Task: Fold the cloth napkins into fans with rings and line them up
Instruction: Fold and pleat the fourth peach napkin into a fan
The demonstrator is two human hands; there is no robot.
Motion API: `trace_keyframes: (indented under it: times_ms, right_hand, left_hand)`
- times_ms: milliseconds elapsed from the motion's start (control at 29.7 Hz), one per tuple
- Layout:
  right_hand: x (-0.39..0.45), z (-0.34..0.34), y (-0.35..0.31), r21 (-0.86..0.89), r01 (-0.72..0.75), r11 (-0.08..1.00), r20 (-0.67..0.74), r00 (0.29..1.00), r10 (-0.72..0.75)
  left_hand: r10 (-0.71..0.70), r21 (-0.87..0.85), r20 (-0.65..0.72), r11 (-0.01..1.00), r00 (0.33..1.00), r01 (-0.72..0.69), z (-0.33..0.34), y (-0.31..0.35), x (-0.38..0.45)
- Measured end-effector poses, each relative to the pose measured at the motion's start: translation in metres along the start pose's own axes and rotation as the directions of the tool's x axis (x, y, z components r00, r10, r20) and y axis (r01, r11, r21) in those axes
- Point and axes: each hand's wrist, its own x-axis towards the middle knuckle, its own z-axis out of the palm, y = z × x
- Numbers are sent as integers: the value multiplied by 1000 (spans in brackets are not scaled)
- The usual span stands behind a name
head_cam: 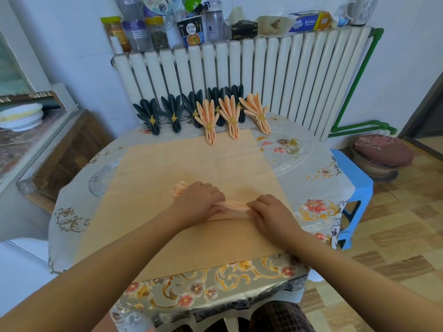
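Note:
A peach cloth napkin point(234, 208) lies pleated into a narrow strip across a tan mat point(167, 168) in the middle of the table. My left hand point(201, 200) pinches its left part, with the pleat ends sticking out past it. My right hand point(271, 212) pinches its right end. Along the table's far edge stand several dark fan napkins point(149, 115) and three peach fan napkins point(208, 116), each in a gold ring. One loose gold ring point(294, 146) lies at the back right.
A white radiator point(275, 75) rises behind the table, with bottles, jars and boxes on top. A blue stool point(352, 188) stands at the table's right. A round cushioned stool point(381, 152) sits further right. A cabinet with a white bowl point(21, 117) is at the left.

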Motion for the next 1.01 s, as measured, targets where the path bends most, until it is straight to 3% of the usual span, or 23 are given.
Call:
trace_keyframes:
  times_ms: [101,269,404,505,606,707,1010]
  right_hand:
    - [13,-7,9,21,-32,999,-54,998,33]
    - [40,-16,36,24,-60,998,-61,996,62]
    - [59,-21,66,65,-183,981,-101,977,189]
    - [76,-25,93,76,-409,910,-198,888,415]
    - [94,-29,122,63,-631,773,-269,735,622]
    - [109,-25,142,109,-712,693,-285,646,708]
    - [145,-11,172,111,-728,677,-258,637,727]
  left_hand:
    - [-144,-150,97,976,985,157,-15,-2,18]
    - [-296,-45,187,950,937,309,-19,-9,61]
    - [-348,68,155,937,924,342,-14,-18,92]
    - [-398,117,164,917,903,382,-9,-28,113]
    - [-440,158,156,895,884,417,-2,-37,130]
    - [-443,172,149,892,884,418,6,-44,140]
    - [-432,158,186,900,882,407,33,-55,157]
